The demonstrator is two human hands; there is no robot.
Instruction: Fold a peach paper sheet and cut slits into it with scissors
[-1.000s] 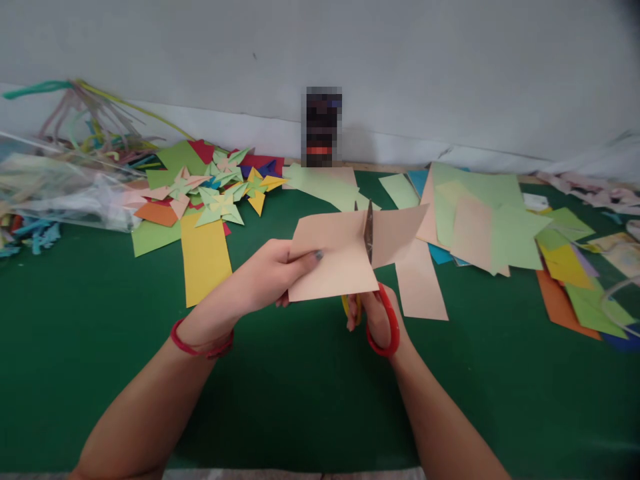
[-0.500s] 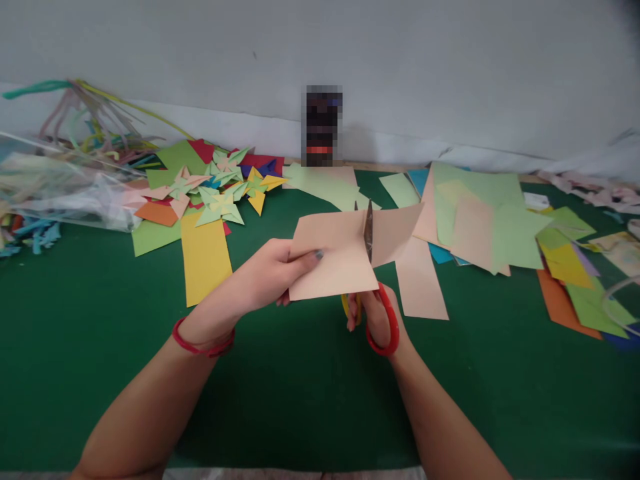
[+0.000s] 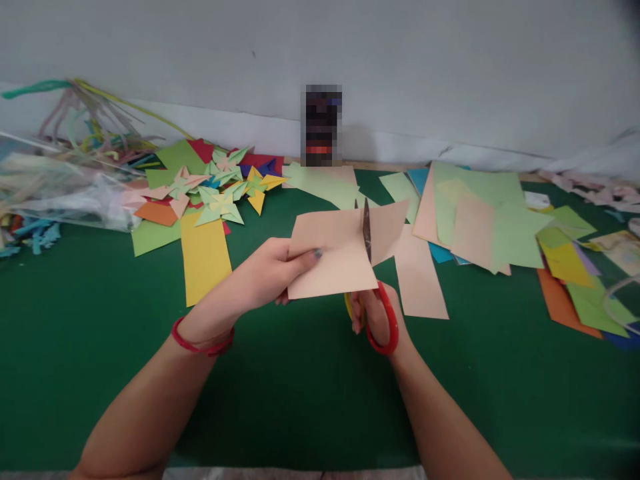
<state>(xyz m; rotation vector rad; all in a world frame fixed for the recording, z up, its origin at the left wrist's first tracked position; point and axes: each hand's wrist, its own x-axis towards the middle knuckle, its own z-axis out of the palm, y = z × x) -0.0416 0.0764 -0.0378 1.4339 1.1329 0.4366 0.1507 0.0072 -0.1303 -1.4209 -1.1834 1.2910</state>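
A pale peach sheet of paper [image 3: 333, 270] is pinched in my left hand [image 3: 273, 273], thumb on top and the other fingers mostly hidden underneath. My right hand [image 3: 375, 313] grips scissors [image 3: 367, 230] with a red and a yellow handle loop. The blades straddle the sheet, with a slit running up from its near edge. To the right of the blades, a flap of the same paper bends upward. Below and right of that flap, a separate peach strip [image 3: 423, 283] lies on the green table [image 3: 310, 400].
Folded paper stars [image 3: 220, 200] and a yellow sheet [image 3: 205, 257] lie at left, beside a clear plastic bag [image 3: 75, 193]. Pale green sheets [image 3: 515, 227] are stacked at right, near orange paper [image 3: 565, 307]. A pixelated upright object [image 3: 323, 127] stands against the wall.
The flap right of the blades has swung slightly left and lower. The scissor blades have shifted a little left, and their yellow loop has moved slightly right, closer to the red one.
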